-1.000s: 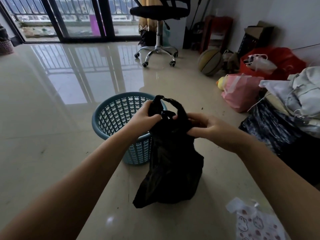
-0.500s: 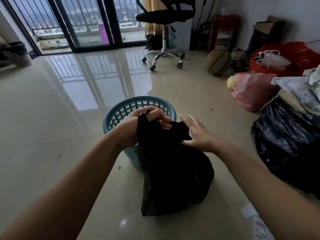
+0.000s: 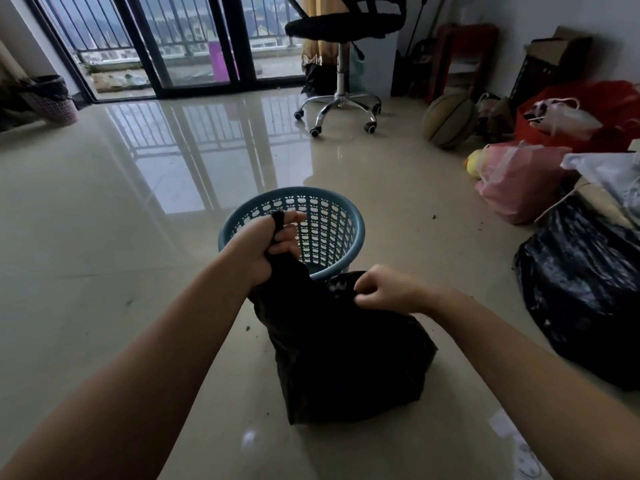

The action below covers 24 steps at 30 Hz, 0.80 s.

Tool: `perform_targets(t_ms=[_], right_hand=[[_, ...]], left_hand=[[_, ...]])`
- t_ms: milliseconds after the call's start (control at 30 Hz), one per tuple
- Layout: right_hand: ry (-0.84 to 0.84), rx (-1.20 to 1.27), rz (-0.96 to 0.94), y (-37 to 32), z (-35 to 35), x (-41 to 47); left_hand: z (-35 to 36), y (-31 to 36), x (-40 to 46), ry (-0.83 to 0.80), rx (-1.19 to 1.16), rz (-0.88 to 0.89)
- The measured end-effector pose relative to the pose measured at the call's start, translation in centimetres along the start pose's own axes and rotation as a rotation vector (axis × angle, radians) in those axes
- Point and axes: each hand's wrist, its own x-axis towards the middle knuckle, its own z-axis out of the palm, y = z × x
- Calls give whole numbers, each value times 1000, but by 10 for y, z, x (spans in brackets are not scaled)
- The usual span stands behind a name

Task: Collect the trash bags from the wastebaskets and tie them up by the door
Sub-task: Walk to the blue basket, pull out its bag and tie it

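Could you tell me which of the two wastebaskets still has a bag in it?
The pink wastebasket at far left still holds a dark bag; the blue wastebasket by the hands shows bare mesh.

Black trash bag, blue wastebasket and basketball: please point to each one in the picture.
black trash bag point(image 3: 346, 358), head view, on its bulging middle.
blue wastebasket point(image 3: 332, 237), head view, on its inner lattice wall.
basketball point(image 3: 450, 120), head view, on its centre.
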Motion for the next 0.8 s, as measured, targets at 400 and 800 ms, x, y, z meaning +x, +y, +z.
perform_targets(t_ms=[400, 800], right_hand=[[613, 640, -181, -1, -43, -34], [288, 507, -92, 1, -51, -45]], left_hand=[[60, -18, -6, -148, 516, 161], [60, -14, -16, -186, 651, 417]])
